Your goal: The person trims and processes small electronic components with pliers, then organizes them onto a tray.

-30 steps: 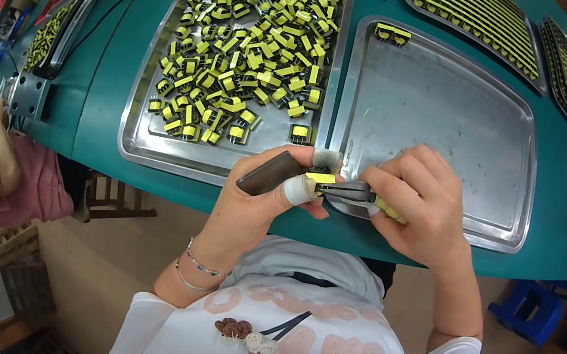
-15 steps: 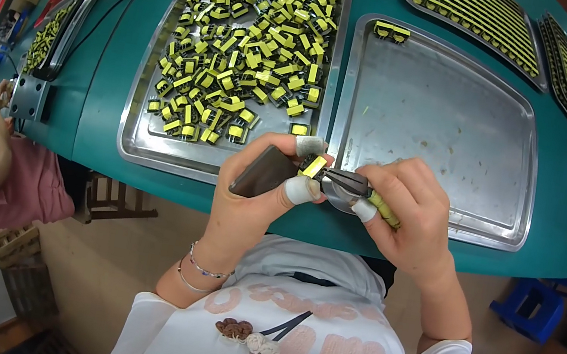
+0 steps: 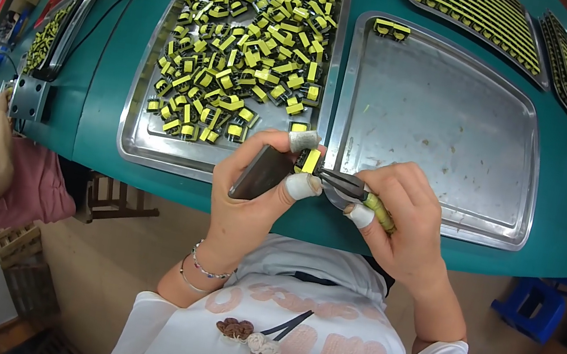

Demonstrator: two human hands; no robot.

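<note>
The left hand (image 3: 241, 204) pinches a little yellow and black block (image 3: 311, 161) between thumb and finger, with a dark bar (image 3: 265, 172) in its palm. The right hand (image 3: 410, 222) is wrapped around pliers (image 3: 344, 184); their tips reach the block, but I can't tell if they nip it. Both hands cover bits of the trays' near edges. The left tray (image 3: 173, 159) is crowded with more blocks (image 3: 226, 79). The right tray (image 3: 451, 131) has two blocks (image 3: 391, 30) in its far left corner and wide flat metal between its rims.
</note>
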